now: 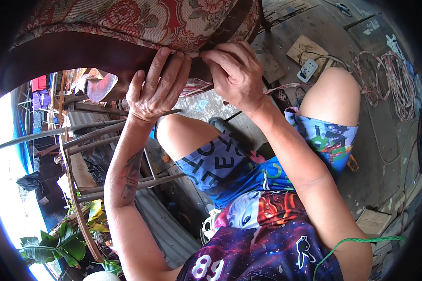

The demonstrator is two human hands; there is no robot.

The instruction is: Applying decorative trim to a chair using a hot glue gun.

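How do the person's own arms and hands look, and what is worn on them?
Both arms are bare, with no sleeves, gloves, watch or rings visible. The left forearm carries a dark tattoo with some red in it. The left hand and right hand show no markings.

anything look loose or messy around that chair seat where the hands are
Yes. A strip of floral fabric hangs loose below the chair seat, trailing past the right hand instead of lying flat. The left hand presses on the dark wooden rail. Tangled cords sprawl over the plank floor.
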